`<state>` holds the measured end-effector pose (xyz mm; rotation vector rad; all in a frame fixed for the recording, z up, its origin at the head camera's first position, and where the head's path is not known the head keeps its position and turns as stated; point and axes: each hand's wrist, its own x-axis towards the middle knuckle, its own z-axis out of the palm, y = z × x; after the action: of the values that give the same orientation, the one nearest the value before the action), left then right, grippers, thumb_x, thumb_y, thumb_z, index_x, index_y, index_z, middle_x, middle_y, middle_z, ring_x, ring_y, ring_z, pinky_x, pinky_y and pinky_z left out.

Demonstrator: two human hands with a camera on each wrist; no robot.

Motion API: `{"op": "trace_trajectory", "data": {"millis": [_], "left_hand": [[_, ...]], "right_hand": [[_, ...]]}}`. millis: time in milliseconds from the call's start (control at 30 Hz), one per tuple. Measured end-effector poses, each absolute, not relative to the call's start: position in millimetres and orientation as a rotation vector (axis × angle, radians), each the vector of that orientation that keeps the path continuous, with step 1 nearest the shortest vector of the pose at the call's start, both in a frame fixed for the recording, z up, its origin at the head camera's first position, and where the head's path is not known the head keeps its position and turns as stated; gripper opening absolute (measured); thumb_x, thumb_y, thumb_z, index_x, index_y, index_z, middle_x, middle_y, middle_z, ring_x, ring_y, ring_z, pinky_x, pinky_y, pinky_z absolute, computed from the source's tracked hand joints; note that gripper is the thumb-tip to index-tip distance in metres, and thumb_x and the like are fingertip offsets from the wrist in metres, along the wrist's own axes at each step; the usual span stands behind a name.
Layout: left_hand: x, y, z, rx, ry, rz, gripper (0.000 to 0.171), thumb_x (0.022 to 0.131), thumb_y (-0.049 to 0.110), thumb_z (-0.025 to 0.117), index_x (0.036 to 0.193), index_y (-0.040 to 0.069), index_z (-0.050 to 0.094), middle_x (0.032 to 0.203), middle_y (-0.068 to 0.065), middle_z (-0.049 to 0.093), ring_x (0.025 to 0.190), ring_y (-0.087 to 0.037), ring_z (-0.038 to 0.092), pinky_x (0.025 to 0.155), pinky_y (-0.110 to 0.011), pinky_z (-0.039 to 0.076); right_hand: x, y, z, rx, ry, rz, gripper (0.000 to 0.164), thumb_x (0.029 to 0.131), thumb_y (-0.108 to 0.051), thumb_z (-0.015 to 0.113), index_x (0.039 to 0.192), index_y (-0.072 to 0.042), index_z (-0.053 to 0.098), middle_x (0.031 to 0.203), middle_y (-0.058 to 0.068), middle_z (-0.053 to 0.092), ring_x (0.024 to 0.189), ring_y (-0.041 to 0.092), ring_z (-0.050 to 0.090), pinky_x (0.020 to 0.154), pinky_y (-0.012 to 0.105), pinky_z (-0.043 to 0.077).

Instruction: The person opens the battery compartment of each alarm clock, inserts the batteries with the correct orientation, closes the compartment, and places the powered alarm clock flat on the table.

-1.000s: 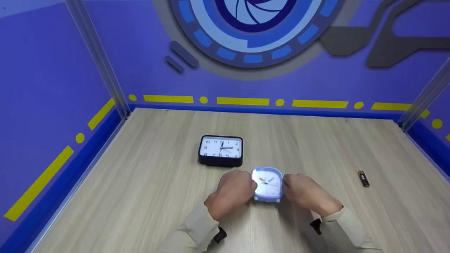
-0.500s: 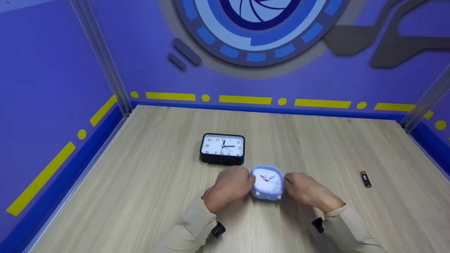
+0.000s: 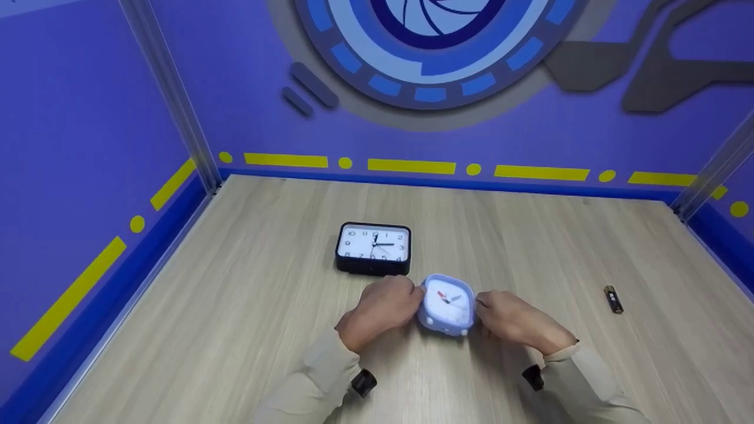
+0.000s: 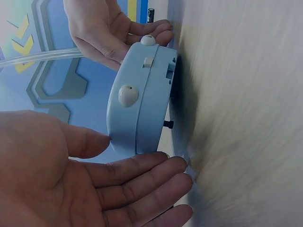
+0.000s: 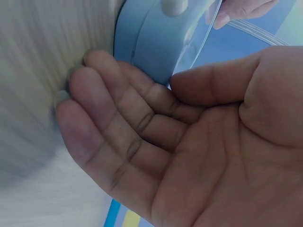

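A light-blue alarm clock with a white dial lies face up, slightly turned, between my two hands. In the left wrist view, white knobs show on the near side of the clock and a small black peg sticks out of its back. My left hand pinches its left edge between thumb and forefinger. On the opposite edge, my right hand pinches with thumb and forefinger, the other fingers curving close to the tabletop. Whether the clock's back touches the table, I cannot tell.
A black rectangular alarm clock lies face up just beyond my left hand. Off to the right is a small battery on the wooden table. Blue printed panels stand along the back and sides.
The light-blue clock has turned slightly clockwise between my hands, its near right corner now lower in view. Both hands keep their hold. The black clock and battery stay put.
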<state>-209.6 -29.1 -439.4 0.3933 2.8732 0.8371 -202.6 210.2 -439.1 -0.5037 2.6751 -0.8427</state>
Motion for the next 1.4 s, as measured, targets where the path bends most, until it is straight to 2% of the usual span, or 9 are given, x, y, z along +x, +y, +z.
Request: {"op": "trace_trajectory", "data": {"millis": [133, 233, 367, 533, 733, 1000, 1200, 1400], "left_hand": [[-212, -29, -438, 0.352, 2.832, 0.861, 0.042, 0.111, 0.03, 0.051, 0.074, 0.011, 0.06, 0.068, 0.0, 0.051, 0.064, -0.018, 0.051, 0.062, -0.037, 0.041], [-212, -29, -437, 0.319, 2.761, 0.946, 0.04, 0.11, 0.032, 0.053, 0.077, 0.011, 0.061, 0.07, 0.0, 0.052, 0.066, -0.018, 0.051, 0.064, -0.036, 0.04], [-211, -29, -437, 0.274, 2.653, 1.15, 0.039, 0.109, 0.036, 0.056, 0.079, 0.013, 0.064, 0.07, 0.002, 0.056, 0.062, -0.014, 0.052, 0.06, -0.031, 0.04], [-208, -28, -435, 0.296, 2.551, 1.317, 0.035, 0.109, 0.041, 0.057, 0.09, 0.013, 0.066, 0.072, 0.002, 0.062, 0.06, -0.012, 0.058, 0.056, -0.029, 0.043], [-206, -27, -432, 0.331, 2.55, 1.278, 0.045, 0.11, 0.046, 0.054, 0.091, 0.008, 0.069, 0.074, 0.0, 0.063, 0.063, -0.013, 0.057, 0.058, -0.03, 0.043], [-206, -26, -431, 0.365, 2.538, 1.28, 0.043, 0.11, 0.043, 0.054, 0.091, 0.007, 0.069, 0.071, -0.001, 0.062, 0.061, -0.014, 0.057, 0.058, -0.031, 0.042], [-205, -24, -430, 0.377, 2.522, 1.297, 0.039, 0.11, 0.036, 0.054, 0.097, 0.004, 0.072, 0.084, -0.01, 0.072, 0.067, -0.019, 0.066, 0.063, -0.031, 0.045], [-203, -24, -431, 0.372, 2.527, 1.279, 0.045, 0.11, 0.044, 0.055, 0.098, 0.006, 0.074, 0.089, -0.005, 0.073, 0.072, -0.012, 0.06, 0.066, -0.032, 0.046]], "right_hand": [[-202, 209, -438, -0.524, 2.729, -0.751, 0.03, 0.108, -0.008, 0.045, 0.081, -0.007, 0.056, 0.07, 0.001, 0.055, 0.064, 0.016, 0.05, 0.061, 0.035, 0.042], [-202, 209, -438, -0.501, 2.733, -0.731, 0.029, 0.108, -0.008, 0.044, 0.082, -0.007, 0.055, 0.07, 0.001, 0.055, 0.064, 0.017, 0.051, 0.062, 0.036, 0.043], [-201, 210, -438, -0.441, 2.677, -0.788, 0.03, 0.108, -0.008, 0.042, 0.083, -0.005, 0.059, 0.07, 0.002, 0.061, 0.064, 0.017, 0.056, 0.062, 0.036, 0.046], [-202, 209, -441, -0.487, 2.601, -0.831, 0.031, 0.107, -0.008, 0.044, 0.081, -0.006, 0.061, 0.067, 0.0, 0.06, 0.06, 0.015, 0.052, 0.058, 0.034, 0.043], [-203, 206, -444, -0.451, 2.609, -0.86, 0.028, 0.106, -0.008, 0.05, 0.082, -0.005, 0.062, 0.067, 0.001, 0.059, 0.059, 0.015, 0.052, 0.056, 0.034, 0.043], [-204, 206, -444, -0.581, 2.797, -0.796, 0.02, 0.098, -0.001, 0.062, 0.08, -0.007, 0.059, 0.068, -0.003, 0.049, 0.06, 0.013, 0.047, 0.056, 0.031, 0.038], [-204, 205, -439, -0.506, 2.712, -0.843, 0.023, 0.105, -0.011, 0.054, 0.085, -0.006, 0.064, 0.073, -0.001, 0.055, 0.065, 0.016, 0.051, 0.059, 0.034, 0.042], [-204, 206, -435, -0.487, 2.664, -0.933, 0.027, 0.106, -0.012, 0.049, 0.088, -0.005, 0.067, 0.075, 0.002, 0.061, 0.067, 0.016, 0.055, 0.062, 0.035, 0.045]]}}
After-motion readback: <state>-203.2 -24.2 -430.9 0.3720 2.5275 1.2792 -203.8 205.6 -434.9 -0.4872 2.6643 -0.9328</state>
